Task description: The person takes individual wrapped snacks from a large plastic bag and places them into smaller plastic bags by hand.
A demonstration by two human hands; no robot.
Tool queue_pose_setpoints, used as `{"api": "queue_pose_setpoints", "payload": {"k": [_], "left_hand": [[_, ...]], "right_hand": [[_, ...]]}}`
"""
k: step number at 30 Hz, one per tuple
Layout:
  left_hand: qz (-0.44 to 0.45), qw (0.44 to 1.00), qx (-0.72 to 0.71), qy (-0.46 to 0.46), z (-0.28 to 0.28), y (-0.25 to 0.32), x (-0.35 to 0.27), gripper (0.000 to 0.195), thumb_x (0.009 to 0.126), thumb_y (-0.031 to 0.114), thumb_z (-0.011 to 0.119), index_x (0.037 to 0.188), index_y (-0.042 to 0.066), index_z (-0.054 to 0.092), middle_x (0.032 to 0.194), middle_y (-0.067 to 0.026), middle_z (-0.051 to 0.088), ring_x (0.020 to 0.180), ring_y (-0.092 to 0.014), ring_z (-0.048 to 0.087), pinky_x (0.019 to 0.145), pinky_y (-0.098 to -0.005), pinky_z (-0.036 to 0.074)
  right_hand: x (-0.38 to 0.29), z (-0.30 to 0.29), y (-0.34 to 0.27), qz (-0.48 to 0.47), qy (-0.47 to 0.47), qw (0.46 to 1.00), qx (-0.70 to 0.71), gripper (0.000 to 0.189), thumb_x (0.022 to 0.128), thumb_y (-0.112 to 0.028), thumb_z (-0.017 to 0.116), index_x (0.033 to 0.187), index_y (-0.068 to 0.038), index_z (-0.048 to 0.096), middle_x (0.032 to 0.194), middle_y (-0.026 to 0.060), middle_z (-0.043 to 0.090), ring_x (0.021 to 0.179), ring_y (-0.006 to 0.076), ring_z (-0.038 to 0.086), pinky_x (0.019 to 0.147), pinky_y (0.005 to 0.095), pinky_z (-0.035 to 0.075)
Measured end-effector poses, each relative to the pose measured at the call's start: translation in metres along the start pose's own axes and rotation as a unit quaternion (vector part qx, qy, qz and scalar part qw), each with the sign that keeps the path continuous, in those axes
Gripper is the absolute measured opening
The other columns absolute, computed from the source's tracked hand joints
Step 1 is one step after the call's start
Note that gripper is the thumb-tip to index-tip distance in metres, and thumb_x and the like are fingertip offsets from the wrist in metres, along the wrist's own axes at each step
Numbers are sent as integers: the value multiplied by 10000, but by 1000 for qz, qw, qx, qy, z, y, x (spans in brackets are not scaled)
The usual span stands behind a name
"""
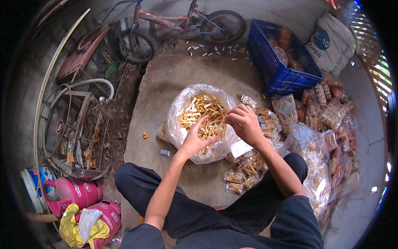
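Note:
A large clear plastic bag (175, 124) stands wide between my knees, filled with yellowish snack sticks (211, 116) and some white tube-like pieces (208, 105). My left hand (197, 137) hovers over the bag's near part, thumb and fingers spread, nothing in it. At the bag's right side, my right hand (244, 123) has its fingers bent around the top of a small clear packet (222, 130) that seems to hold some sticks; the packet is blurred. Small filled packets of sticks (234, 182) lie on the floor right of the bag, near a white sheet or card (241, 148).
A blue plastic crate (287, 79) and piled snack packets (314, 109) stand at the right, beside a crumpled clear bag (311, 155). A bicycle (174, 23) leans at the back wall. Pink gas cylinders (77, 193) lie at lower left. A small blue-white box (165, 152) is on the floor.

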State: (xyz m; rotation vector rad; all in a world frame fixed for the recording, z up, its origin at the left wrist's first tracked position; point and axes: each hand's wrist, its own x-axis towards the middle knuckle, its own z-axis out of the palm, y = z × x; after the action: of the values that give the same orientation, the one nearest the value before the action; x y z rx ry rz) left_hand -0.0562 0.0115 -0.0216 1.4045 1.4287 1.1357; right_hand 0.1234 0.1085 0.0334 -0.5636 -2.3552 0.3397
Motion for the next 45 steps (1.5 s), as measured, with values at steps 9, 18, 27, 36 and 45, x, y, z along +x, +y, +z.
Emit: {"api": "queue_pose_setpoints", "payload": {"k": [9,18,27,36,45], "left_hand": [[-77,986,-114,-94,5,-8,6,651,678,244,777,1187,-10,459,999,-69,595,912,-151,567,801,-283,459],[-54,976,-205,-40,14,12,0,338,781,178,689,1050,15,563,842,-17,606,680,-71,566,606,-221,468],[-83,981,-165,-61,12,3,0,366,803,220,669,1082,16,551,829,-3,589,691,-65,546,609,-224,455],[-43,991,-84,-95,16,17,-6,298,839,179,620,1050,-8,522,911,-25,599,857,-94,551,782,-269,447],[-61,991,-54,-107,18,7,-9,259,870,191,575,1018,-16,525,882,-31,592,809,-90,534,743,-268,441]], "right_hand": [[5,-16,-5,73,-52,968,235,158,708,38,625,853,-24,622,902,84,626,864,214,564,720,301,465],[-9,13,-12,262,-48,852,451,420,799,-225,660,1146,-27,530,1095,86,543,1024,142,494,839,282,427],[-6,20,-20,293,-64,856,421,317,809,-240,653,990,16,611,885,39,600,784,105,543,703,246,447],[-10,26,-15,285,-27,866,409,177,808,-171,655,822,2,619,760,-7,576,673,45,480,598,225,410],[-9,27,-23,218,-52,933,280,115,769,-96,665,803,0,611,692,50,544,625,96,490,556,261,401]]}}
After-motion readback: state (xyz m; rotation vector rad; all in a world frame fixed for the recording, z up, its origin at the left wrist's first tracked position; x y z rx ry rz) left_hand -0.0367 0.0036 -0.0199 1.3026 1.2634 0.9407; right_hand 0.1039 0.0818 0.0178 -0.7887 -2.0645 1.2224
